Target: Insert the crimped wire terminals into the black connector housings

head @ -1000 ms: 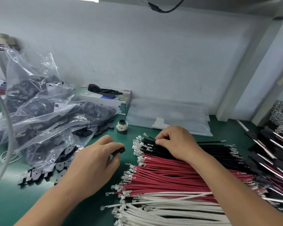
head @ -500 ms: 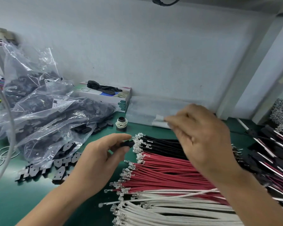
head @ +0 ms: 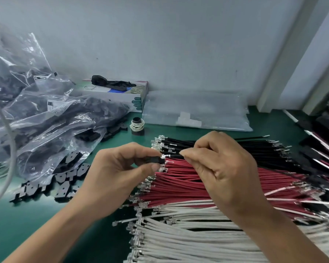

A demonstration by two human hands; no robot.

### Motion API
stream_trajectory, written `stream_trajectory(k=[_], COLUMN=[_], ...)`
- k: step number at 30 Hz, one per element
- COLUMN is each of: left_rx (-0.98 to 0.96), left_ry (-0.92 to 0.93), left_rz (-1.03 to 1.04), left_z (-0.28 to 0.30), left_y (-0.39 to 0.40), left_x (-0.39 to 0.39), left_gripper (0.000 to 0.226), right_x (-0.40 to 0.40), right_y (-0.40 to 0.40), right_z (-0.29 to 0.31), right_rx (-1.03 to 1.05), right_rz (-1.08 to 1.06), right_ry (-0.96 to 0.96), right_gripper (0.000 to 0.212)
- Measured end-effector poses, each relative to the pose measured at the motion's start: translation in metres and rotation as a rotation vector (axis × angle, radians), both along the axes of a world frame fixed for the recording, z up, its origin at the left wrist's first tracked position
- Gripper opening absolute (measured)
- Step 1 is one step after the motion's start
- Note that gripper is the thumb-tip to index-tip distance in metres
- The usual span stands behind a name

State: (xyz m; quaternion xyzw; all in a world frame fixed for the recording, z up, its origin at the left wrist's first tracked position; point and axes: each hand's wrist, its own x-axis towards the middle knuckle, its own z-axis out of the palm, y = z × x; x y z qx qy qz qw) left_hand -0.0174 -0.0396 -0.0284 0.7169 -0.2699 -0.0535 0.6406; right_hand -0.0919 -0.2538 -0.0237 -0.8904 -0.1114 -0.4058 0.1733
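Green bench (head: 36, 224), grey wall (head: 179, 44), wire piles (head: 198, 186)

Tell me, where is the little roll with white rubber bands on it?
In the head view, the little roll stands left of centre on the green table, between the plastic bags of black parts and the flat clear bag.

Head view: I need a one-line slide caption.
Left hand holds a black housing while right hand brings a black wire's terminal to it.
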Motion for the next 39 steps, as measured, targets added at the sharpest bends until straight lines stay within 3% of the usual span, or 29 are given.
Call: stream_trajectory(k=[11,16,18,21,24,35,39], left_rx=[-0.032,-0.115,-0.110,0.006,0.096,0.148,0.072], left_ry=[0.044,0.189,0.178,0.012,-0.112,-0.178,-0.069], left_rz=[-0.036,-0.136,-0.148,-0.079,-0.001,0.016,0.018], left_z=[0.002,0.000,-0.002,-0.002,0.000,0.004,0.003], left_y=[0.000,0.002,0.002,-0.001,-0.001,0.000,0.000], left_x=[-0.001,0.003,0.004,0.002,0.000,-0.003,-0.002], left_gripper=[0.025,0.024,0.022,0.019,0.020,0.016,0.018], right_x=[-0.002,-0.002,-0.002,-0.001,0.000,0.004,-0.001], right_y=[0.002,0.002,0.005,0.014,0.013,0.024,0.013], right_z=[0.001,-0.001,-0.001,0.000,-0.002,-0.002,0.009], right_rx=[0.085,0.350,0.300,0.111,0.117,0.054,-0.025], right_rz=[0.091,0.195,0.185,0.125,0.113,0.105,-0.052], right_ry=[0.075,0.228,0.214,0.160,0.169,0.119,0.084], right_gripper=[0.013,0.013,0.014,0.012,0.012,0.010,0.006])
